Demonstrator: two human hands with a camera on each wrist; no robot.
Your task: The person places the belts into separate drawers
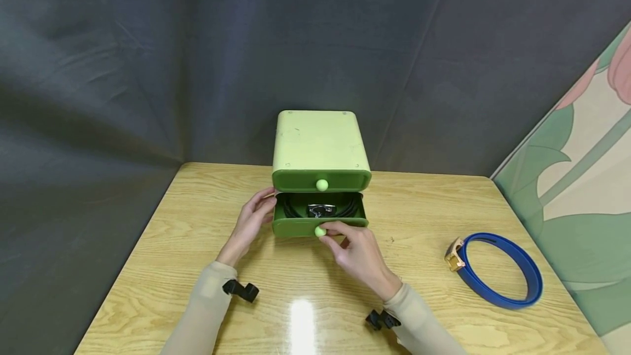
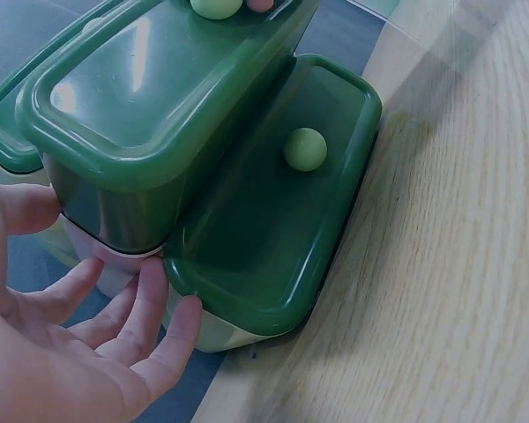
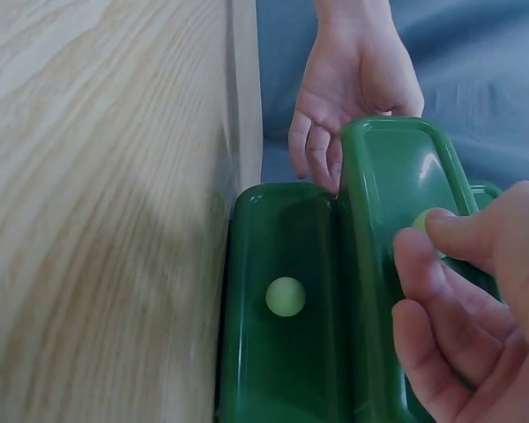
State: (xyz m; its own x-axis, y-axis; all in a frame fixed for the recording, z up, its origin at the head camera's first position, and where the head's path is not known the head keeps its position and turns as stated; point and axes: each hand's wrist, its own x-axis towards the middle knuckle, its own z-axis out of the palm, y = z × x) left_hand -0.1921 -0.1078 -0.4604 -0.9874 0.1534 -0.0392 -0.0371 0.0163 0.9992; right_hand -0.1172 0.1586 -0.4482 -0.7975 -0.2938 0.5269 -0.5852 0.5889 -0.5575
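Note:
A small cabinet [image 1: 320, 138] with a pale green top and darker green drawers stands near the back of the table. Its middle drawer [image 1: 291, 228] is pulled out, and inside lies a coiled black belt [image 1: 347, 210] with a silver buckle [image 1: 322, 211]. My right hand [image 1: 360, 253] pinches that drawer's round light green knob [image 1: 320, 231] between thumb and forefinger. At the cabinet's left side is my left hand [image 1: 248, 224]; in the left wrist view its loosely bent fingers [image 2: 141, 322] touch the casing beside the drawers. The lower drawer [image 2: 256, 238] and upper drawer [image 1: 296, 181] are closed.
A coiled blue belt [image 1: 529, 273] with a gold buckle [image 1: 454, 255] lies on the right of the wooden table [image 1: 197, 267]. Dark fabric [image 1: 222, 70] hangs behind and to the left. Flower-patterned cloth [image 1: 591, 223] covers the right side.

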